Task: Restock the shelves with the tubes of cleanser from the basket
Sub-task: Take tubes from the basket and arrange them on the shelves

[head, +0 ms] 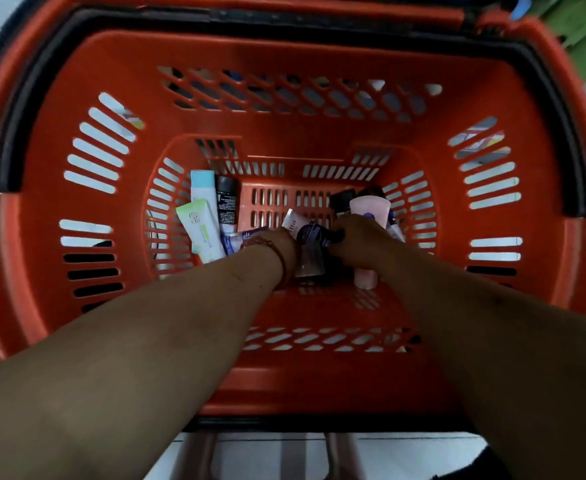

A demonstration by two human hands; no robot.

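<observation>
The pink tube (369, 207) lies on the floor of the red basket (319, 126), right of centre. Its long axis runs near-to-far, cap nearest. The right hand (360, 237) covers its middle (grip unclear). The left hand (286, 242) reaches beside a purple tube (314, 233), fingers hidden.

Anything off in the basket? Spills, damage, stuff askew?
No spill or damage shows. Tubes lie jumbled at mixed angles on the basket floor: the green tube slants at left, and the right hand grips the pink tube. The left hand hides its fingers.
</observation>
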